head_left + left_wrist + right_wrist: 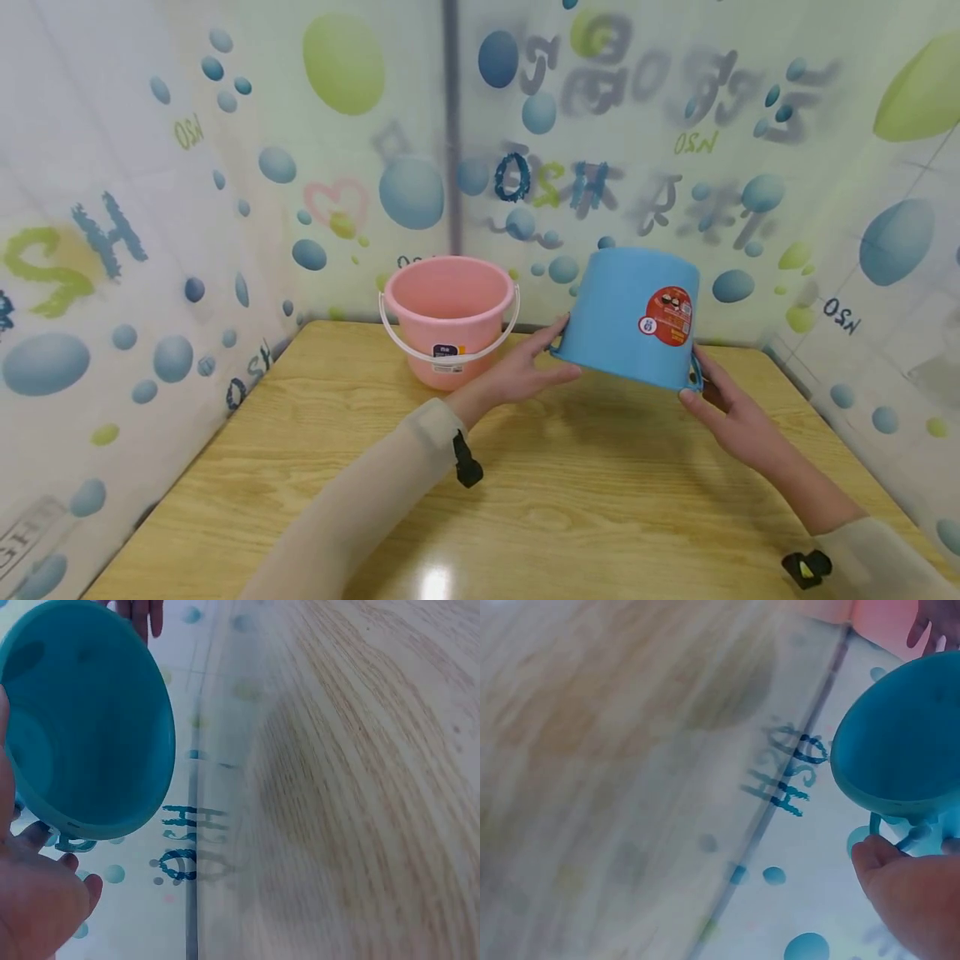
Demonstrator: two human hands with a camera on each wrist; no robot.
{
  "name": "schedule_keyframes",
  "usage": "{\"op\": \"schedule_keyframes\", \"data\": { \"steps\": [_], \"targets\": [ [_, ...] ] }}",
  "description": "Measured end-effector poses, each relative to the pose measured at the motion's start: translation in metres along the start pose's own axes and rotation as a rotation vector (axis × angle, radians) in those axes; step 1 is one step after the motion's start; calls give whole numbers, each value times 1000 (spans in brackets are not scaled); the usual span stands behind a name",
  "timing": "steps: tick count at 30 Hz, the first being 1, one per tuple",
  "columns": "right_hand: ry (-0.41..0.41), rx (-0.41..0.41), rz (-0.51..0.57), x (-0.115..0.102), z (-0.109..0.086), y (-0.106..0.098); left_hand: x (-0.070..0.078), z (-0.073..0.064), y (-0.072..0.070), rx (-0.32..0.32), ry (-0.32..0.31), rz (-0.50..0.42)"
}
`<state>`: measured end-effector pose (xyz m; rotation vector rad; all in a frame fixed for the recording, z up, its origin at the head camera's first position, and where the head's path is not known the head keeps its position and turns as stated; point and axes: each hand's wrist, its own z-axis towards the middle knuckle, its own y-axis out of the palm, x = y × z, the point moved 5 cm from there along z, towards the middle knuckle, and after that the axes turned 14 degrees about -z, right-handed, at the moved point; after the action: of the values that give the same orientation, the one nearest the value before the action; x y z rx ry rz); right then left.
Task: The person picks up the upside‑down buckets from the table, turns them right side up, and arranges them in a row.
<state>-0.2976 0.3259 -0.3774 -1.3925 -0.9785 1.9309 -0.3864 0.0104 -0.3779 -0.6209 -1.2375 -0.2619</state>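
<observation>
A blue plastic bucket [630, 312] is held upside down and tilted above the table, a red round label on its side. My left hand [521, 371] grips it at the left end of the rim, by a small lug; in the left wrist view the hand [41, 900] partly hides that spot. At the opposite end, my right hand [738, 417] holds the other lug, thumb below the rim. The right wrist view shows that thumb [877, 859] against the lug. Both wrist views look into the hollow inside of the bucket [90, 720], where nothing is seen.
A pink bucket [450, 287] stands upright at the back left of the wooden table [570, 508], its white handle hanging across the front. Patterned curtains [645, 108] with bubbles and letters enclose the table's back and sides.
</observation>
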Motion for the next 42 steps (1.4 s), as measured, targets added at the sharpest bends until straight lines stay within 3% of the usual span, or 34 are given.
{"op": "schedule_keyframes", "data": {
  "steps": [7,13,24,30,36,42],
  "targets": [
    [-28,60,64,-6,1,-9,11,-7,-3,12,44,-8],
    [-125,114,138,-12,1,-13,22,-8,0,-25,119,-3],
    [-196,196,181,-22,5,-22,30,-5,-1,-8,134,2],
    [-156,143,174,-24,6,-22,33,-3,-4,-30,148,-11],
    [-123,87,210,-20,2,-25,40,-5,-8,-34,209,4],
    [-169,74,220,-17,2,-25,40,-6,-12,-35,197,16]
  ]
}}
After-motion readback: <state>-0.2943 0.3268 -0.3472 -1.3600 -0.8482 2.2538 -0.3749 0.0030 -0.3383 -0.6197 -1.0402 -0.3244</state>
